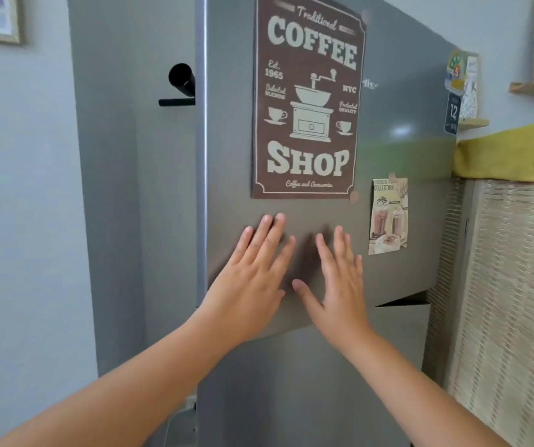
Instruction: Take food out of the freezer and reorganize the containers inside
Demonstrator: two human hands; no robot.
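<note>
Left hand (252,279) and right hand (339,282) lie flat, fingers spread and gripping nothing, on the grey metal upper freezer door (404,221) (slightly ajar at its lower right corner), just below the brown "Coffee Shop" poster (307,98).

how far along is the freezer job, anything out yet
No food or containers are in view, so nothing shows as done. In hand: the left hand and right hand lie flat and empty on the grey metal upper fridge door, just below the brown coffee shop poster. That door sits slightly askew from the lower grey door, with a dark gap at right. The inside is hidden, so progress cannot be judged.
</note>
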